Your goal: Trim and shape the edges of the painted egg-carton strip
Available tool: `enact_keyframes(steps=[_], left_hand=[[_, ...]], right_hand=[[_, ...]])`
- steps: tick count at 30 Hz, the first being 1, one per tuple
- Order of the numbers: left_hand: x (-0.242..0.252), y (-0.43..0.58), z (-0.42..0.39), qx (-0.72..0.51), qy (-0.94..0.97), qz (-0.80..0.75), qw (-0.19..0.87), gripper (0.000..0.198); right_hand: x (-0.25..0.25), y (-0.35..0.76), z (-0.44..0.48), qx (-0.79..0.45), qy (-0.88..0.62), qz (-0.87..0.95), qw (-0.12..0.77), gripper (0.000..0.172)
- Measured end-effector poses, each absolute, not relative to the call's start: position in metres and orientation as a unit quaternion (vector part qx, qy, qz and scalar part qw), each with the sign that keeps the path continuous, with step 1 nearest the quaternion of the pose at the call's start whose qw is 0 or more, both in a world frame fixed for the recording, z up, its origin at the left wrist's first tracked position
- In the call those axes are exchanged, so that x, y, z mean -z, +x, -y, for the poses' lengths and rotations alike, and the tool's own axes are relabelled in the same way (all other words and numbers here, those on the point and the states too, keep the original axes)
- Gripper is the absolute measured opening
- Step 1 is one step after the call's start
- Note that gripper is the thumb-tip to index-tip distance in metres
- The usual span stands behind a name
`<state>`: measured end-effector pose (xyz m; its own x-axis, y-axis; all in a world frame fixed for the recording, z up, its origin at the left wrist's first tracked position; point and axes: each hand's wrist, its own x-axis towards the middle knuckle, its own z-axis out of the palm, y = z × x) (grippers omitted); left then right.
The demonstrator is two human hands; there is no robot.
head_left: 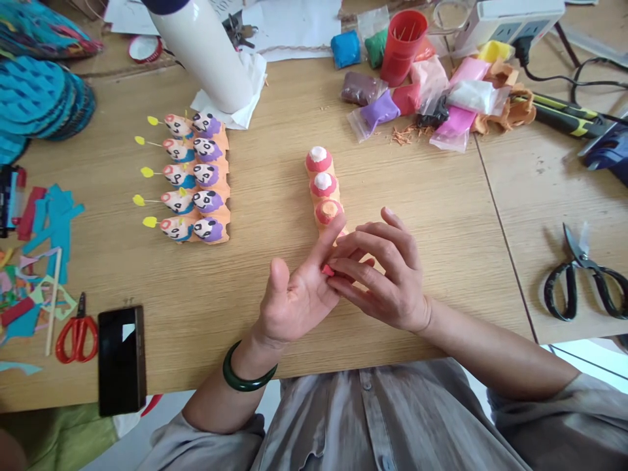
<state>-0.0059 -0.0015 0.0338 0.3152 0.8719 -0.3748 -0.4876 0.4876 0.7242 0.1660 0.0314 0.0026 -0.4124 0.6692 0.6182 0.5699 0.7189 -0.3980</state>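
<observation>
The left hand (304,297) lies palm up and spread, its thumb well away from the fingers, one finger stretched out over the near end of a strip of carton cups (322,186). The right hand (387,275) has its thumb and forefinger closed on a small red lump (327,269) — held right against the left hand, where palm and fingers meet — while its other fingers fan out, loosely bent. A dark green bangle (245,383) circles the left wrist.

The strip sits on the bench (275,157) just beyond both hands. Its two farthest cups wear red bands and white caps; the next has a red band and a bare orange top, and the rest is hidden behind the fingers.

To the left stands a carton block (196,176) with two columns of five painted cups, black strokes marking the purple ones. Dark marks show on a paper sheet (222,9) behind the white bottle (206,59), partly covered and too small to read. Small bags of coloured material (381,111) lie around a red cup (396,59) of thin sticks, with a white power strip (510,21) beyond — any lettering on these cannot be made out.
</observation>
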Motion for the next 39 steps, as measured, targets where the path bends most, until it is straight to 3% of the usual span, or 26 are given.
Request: enact_keyframes(steps=[3,7,11,23,33,36,39], left_hand=[[-0.031,-0.010,0.001,-0.459,0.289,-0.402,0.738,0.090],[-0.026,-0.014,0.001,-0.507,0.369,-0.464,0.626,0.052],[-0.022,-0.013,0.002,-0.481,0.382,-0.511,0.602,0.020],[-0.023,-0.013,0.002,-0.453,0.352,-0.505,0.645,0.036],[-0.024,-0.011,0.001,-0.448,0.355,-0.515,0.639,0.026],[-0.024,-0.014,0.002,-0.447,0.356,-0.503,0.649,0.026],[-0.024,-0.015,-0.001,-0.457,0.347,-0.497,0.651,0.025]], right_hand=[[-0.004,0.168,-0.033,-0.073,-0.350,0.830,0.429,0.010],[-0.003,0.173,-0.037,-0.097,-0.349,0.810,0.461,0.017],[-0.003,0.175,-0.040,-0.090,-0.335,0.818,0.458,0.023],[-0.008,0.174,-0.042,-0.135,-0.333,0.811,0.462,0.014],[-0.008,0.175,-0.043,-0.213,-0.313,0.807,0.453,0.005],[-0.010,0.176,-0.043,-0.299,-0.307,0.782,0.452,0.002],[-0.012,0.179,-0.045,-0.442,-0.314,0.718,0.436,0.009]])
